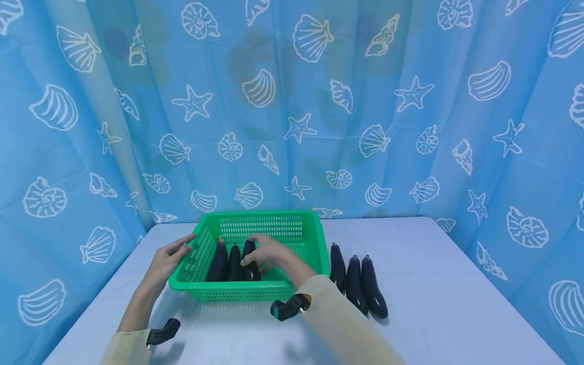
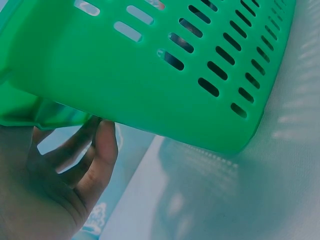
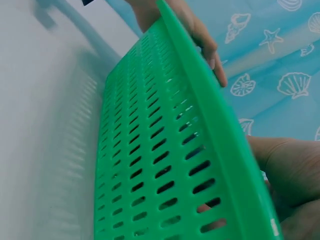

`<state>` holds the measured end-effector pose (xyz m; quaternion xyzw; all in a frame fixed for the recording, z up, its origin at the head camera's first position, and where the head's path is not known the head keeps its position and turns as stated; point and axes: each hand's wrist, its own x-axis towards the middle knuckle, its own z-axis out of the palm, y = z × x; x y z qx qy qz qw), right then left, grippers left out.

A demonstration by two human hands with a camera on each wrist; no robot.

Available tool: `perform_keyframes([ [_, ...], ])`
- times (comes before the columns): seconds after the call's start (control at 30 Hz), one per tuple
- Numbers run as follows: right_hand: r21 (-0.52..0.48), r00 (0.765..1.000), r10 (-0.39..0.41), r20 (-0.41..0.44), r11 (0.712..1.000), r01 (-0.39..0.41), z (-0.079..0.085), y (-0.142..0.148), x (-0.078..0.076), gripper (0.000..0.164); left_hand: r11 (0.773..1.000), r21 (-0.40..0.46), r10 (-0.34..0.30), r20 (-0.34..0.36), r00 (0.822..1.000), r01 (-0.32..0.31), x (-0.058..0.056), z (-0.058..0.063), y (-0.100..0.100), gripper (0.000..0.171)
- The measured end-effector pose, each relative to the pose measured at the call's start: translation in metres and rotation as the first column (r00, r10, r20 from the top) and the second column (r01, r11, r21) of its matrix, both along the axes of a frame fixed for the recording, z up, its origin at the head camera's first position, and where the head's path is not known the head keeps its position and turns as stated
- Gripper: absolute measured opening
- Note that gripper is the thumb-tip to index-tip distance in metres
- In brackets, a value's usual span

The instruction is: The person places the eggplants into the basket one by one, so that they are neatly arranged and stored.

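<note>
A green perforated plastic basket stands on the table, with two dark eggplants lying side by side in its left half. Beside them my right hand reaches over the front rim and grips a third eggplant, thumb on its near left side. Most of that hand is behind the basket wall in the right wrist view. My left hand holds the basket's left rim; the left wrist view has its fingers bent up against the wall under the rim.
Three more eggplants lie close together on the white table, right of the basket. A blue curtain with white shells and starfish hangs behind and along both sides. Each wrist carries a black camera mount.
</note>
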<state>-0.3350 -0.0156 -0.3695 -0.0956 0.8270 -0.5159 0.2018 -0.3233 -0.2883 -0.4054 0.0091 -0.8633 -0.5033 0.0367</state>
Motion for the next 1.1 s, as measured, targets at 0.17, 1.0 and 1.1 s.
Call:
perform_keyframes([
  [0.17, 0.02, 1.0, 0.027, -0.003, 0.999, -0.027, -0.004, -0.004, -0.001, 0.075, 1.0, -0.001, -0.007, -0.006, 1.0, 0.007, -0.001, 0.0, 0.0, 0.055],
  [1.0, 0.14, 0.997, 0.048, -0.053, 0.989, -0.04, -0.006, -0.011, 0.002, 0.067, 1.0, 0.007, -0.007, 0.003, 1.0, 0.007, 0.0, 0.001, 0.0, 0.056],
  [1.1, 0.21, 0.995, 0.077, -0.063, 0.976, -0.062, -0.008, -0.011, 0.002, 0.064, 1.0, 0.013, -0.009, 0.004, 1.0, 0.009, 0.001, 0.0, 0.0, 0.056],
])
